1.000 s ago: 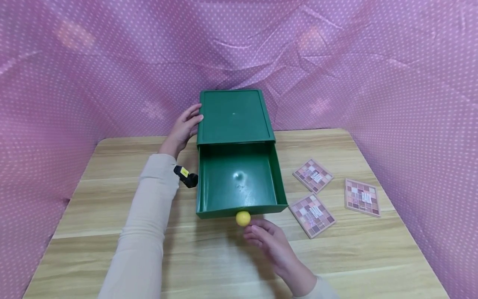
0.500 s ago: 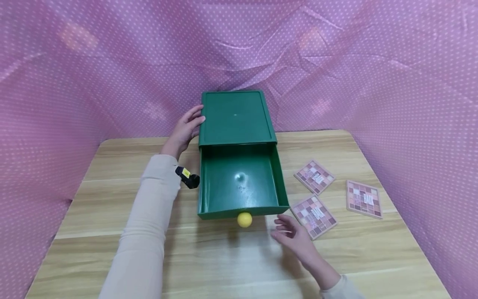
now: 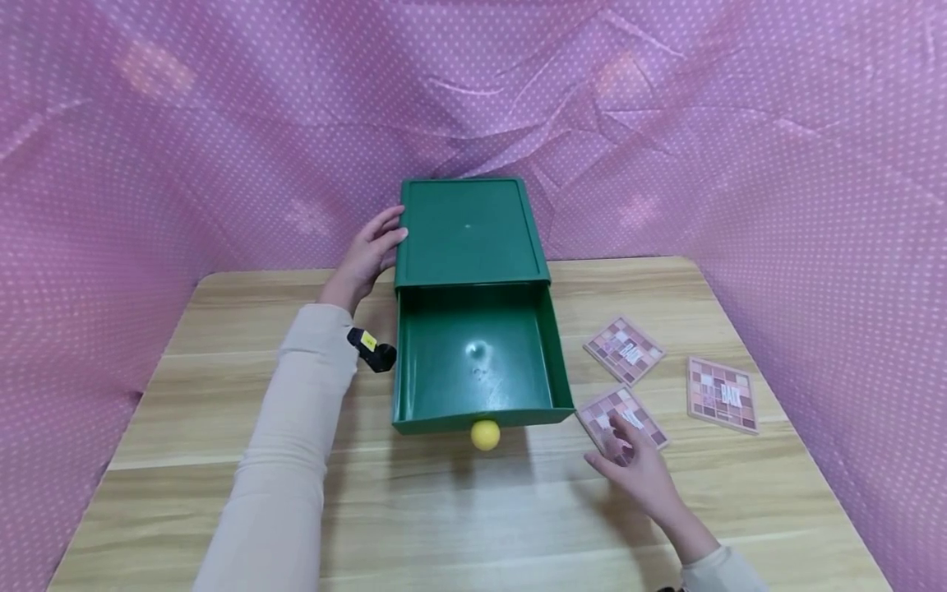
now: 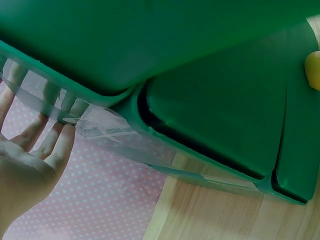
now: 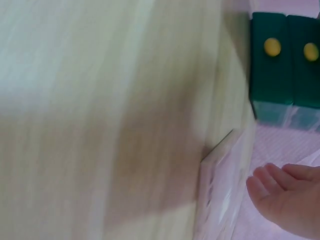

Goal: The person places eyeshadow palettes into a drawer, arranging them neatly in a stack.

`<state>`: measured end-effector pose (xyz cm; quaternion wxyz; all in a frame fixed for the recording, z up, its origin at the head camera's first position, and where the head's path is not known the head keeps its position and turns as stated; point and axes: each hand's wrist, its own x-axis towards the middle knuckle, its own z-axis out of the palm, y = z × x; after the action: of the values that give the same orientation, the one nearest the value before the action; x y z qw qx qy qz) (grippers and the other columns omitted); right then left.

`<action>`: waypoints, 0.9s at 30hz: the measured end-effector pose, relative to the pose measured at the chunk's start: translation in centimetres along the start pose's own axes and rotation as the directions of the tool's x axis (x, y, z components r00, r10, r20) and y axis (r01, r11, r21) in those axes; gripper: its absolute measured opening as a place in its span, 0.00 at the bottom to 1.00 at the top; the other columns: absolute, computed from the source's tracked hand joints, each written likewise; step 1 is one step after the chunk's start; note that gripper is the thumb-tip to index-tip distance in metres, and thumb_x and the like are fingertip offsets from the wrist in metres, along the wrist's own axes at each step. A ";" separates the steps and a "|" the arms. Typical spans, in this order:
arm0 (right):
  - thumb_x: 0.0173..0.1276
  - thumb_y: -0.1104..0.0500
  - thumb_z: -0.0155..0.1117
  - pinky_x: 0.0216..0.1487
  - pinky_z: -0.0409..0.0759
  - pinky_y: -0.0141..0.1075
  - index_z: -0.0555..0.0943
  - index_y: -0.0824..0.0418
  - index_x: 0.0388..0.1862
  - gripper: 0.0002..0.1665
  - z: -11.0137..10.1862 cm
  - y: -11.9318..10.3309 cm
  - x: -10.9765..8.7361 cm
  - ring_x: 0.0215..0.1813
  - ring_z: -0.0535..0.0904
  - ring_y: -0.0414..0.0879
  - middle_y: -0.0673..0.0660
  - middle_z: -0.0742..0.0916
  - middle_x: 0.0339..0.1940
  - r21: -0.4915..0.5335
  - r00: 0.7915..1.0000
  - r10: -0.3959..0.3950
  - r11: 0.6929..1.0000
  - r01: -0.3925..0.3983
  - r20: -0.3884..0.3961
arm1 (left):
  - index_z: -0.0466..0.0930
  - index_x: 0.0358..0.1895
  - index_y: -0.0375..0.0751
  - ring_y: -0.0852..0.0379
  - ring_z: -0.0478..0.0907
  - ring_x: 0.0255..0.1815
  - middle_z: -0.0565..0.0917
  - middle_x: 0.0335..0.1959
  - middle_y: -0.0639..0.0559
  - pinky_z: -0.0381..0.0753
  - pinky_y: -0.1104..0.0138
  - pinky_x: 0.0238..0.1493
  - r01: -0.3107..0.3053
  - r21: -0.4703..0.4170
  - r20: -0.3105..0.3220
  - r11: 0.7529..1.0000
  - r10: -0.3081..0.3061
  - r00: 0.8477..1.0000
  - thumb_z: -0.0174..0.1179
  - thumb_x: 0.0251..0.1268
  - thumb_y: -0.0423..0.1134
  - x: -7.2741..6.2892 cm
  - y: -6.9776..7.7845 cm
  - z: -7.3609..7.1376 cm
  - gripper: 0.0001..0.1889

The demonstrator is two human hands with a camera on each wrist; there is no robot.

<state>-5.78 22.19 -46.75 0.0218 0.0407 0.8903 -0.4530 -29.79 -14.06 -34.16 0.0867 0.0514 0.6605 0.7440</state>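
Note:
A green drawer unit (image 3: 469,234) stands at the back of the table, its top drawer (image 3: 473,362) pulled out with a bare floor showing. A yellow round knob (image 3: 485,435) is on that drawer's front. My left hand (image 3: 362,261) rests its fingertips against the unit's left side, which looks clear plastic in the left wrist view. My right hand (image 3: 642,478) hovers, fingers loosely bent and thumb apart, over the nearest eyeshadow palette (image 3: 592,415), hiding part of it. In the right wrist view, the hand (image 5: 287,197) is beside the palette's edge (image 5: 215,192).
Two more pink eyeshadow palettes lie flat, one farther back (image 3: 625,349) and another at the right (image 3: 721,395). A lower drawer's yellow knob (image 5: 311,51) shows in the right wrist view. Pink dotted cloth (image 3: 296,123) hangs around the wooden table (image 3: 244,411).
My right hand has left the yellow knob and moved right to above the nearest palette. My left hand stays at the unit's side, and the drawer remains out.

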 end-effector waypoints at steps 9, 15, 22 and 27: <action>0.43 0.49 0.71 0.55 0.57 0.55 0.47 0.75 0.63 0.60 -0.4 2.2 0.6 0.57 0.56 0.66 0.75 0.60 0.58 -0.096 0.993 -0.051 0.995 0.041 -0.110 | 0.59 0.63 0.49 0.47 0.65 0.54 0.58 0.61 0.48 0.68 0.61 0.51 -0.001 -0.002 0.004 1.000 0.001 1.000 0.51 0.61 0.38 0.9 -0.6 -0.5 0.25; 0.38 0.47 0.73 0.51 0.60 0.55 0.48 0.78 0.60 0.63 -0.6 3.7 0.9 0.51 0.60 0.63 0.73 0.65 0.50 -0.213 0.983 -0.083 0.976 0.047 -0.163 | 0.58 0.63 0.50 0.48 0.65 0.54 0.57 0.62 0.48 0.67 0.60 0.51 0.002 0.006 0.010 1.000 -0.002 1.000 0.51 0.61 0.39 1.0 -0.7 -0.7 0.26; 0.30 0.40 0.74 0.42 0.65 0.48 0.57 0.74 0.51 0.58 -0.4 5.0 1.0 0.40 0.62 0.54 0.63 0.67 0.38 -0.308 0.980 -0.068 0.952 0.007 -0.186 | 0.59 0.63 0.49 0.48 0.66 0.53 0.58 0.61 0.48 0.68 0.61 0.50 -0.004 0.007 0.007 1.000 0.004 1.000 0.51 0.61 0.39 1.1 -0.7 -0.7 0.25; 0.32 0.37 0.72 0.49 0.61 0.53 0.53 0.77 0.55 0.64 -0.3 5.5 1.0 0.47 0.61 0.60 0.69 0.65 0.45 -0.319 0.988 -0.015 0.947 -0.035 -0.155 | 0.59 0.63 0.49 0.48 0.66 0.53 0.58 0.61 0.47 0.67 0.60 0.51 -0.001 0.007 0.001 1.000 0.001 1.000 0.51 0.61 0.39 1.1 -0.5 -0.6 0.26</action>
<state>-6.23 25.71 -51.05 -0.0390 0.0762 0.9508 -0.2978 -30.98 -14.40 -34.83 0.0866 0.0523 0.6629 0.7418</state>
